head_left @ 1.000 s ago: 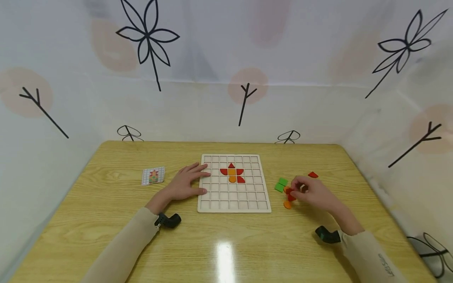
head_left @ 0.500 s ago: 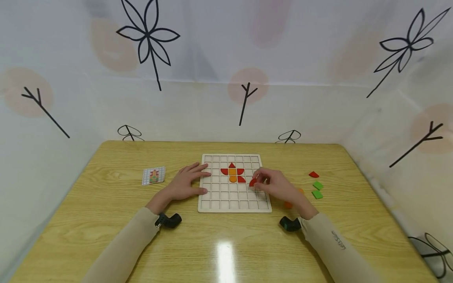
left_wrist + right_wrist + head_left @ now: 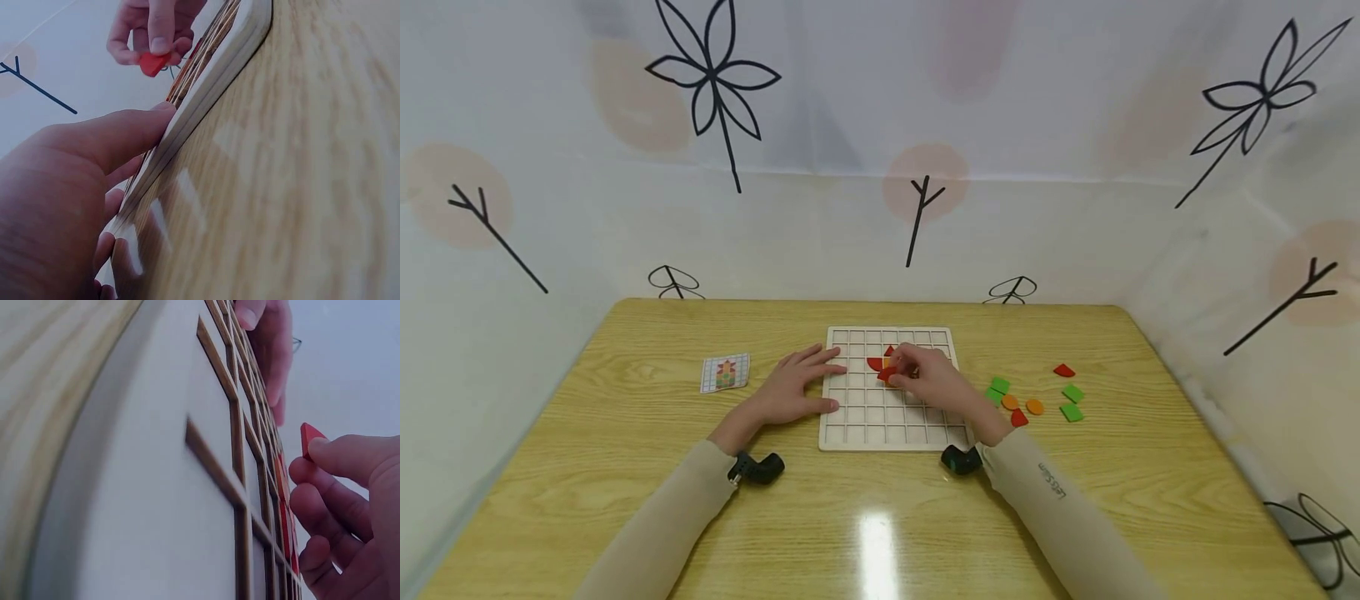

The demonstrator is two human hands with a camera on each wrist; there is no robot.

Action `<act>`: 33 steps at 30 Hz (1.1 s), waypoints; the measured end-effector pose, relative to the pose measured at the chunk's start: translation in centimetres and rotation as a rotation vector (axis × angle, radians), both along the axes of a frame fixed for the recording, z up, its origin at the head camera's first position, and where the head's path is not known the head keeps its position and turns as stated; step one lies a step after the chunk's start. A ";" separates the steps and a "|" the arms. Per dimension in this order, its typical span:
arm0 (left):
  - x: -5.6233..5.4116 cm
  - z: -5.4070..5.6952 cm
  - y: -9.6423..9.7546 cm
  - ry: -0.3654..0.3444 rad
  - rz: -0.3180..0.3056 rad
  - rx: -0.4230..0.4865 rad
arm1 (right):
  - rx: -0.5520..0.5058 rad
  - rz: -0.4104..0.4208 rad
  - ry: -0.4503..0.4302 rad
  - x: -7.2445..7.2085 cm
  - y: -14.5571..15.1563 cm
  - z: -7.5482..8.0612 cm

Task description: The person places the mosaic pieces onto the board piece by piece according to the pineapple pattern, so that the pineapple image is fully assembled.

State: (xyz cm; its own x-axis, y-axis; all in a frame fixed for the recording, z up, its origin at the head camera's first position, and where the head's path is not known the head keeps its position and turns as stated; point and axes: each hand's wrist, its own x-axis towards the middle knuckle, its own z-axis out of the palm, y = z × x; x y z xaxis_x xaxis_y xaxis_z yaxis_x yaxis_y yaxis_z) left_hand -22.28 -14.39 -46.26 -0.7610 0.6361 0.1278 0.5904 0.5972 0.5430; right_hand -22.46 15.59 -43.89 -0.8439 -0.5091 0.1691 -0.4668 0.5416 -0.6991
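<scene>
A white grid board [image 3: 857, 421] lies mid-table. Spread along its left edge, my left hand [image 3: 793, 390] rests with straight fingers; in the left wrist view the thumb [image 3: 140, 134] touches the rim. Between thumb and fingertips my right hand [image 3: 936, 379] pinches a red quarter-circle tile [image 3: 885, 375], held over the upper middle of the grid. The right wrist view shows this tile [image 3: 309, 439] raised off the board and tilted. Below it, red and orange tiles sit in the cells, among them a red triangle [image 3: 890, 351] and a red quarter-circle [image 3: 875, 364]; my right hand hides several others.
Right of the board lie green squares [image 3: 1072, 393], orange circles [image 3: 1035, 407] and red quarter-circles [image 3: 1063, 370]. A small pattern card [image 3: 725, 373] lies left of my left hand. Patterned cloth [image 3: 820, 242] stands behind the table [image 3: 805, 517].
My right hand has picked up the red quarter-circle from the loose tiles and carried it left, over the middle of the board. My left hand has stayed in place.
</scene>
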 end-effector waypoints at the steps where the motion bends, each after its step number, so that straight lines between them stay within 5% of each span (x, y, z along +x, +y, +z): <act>1: 0.0 0.0 0.0 -0.001 0.001 -0.003 | 0.008 0.005 0.004 -0.1 -0.3 0.0; 33: 0.0 -0.1 -0.1 0.011 0.002 -0.009 | 0.150 0.000 0.061 -0.3 -1.6 -0.1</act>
State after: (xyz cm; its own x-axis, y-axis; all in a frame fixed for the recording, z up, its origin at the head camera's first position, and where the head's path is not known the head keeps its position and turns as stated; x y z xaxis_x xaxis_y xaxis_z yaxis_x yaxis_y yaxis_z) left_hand -22.28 -14.45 -46.32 -0.7608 0.6357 0.1309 0.5953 0.6032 0.5309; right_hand -22.73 14.01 -43.94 -0.8345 -0.5324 0.1419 -0.5058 0.6382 -0.5804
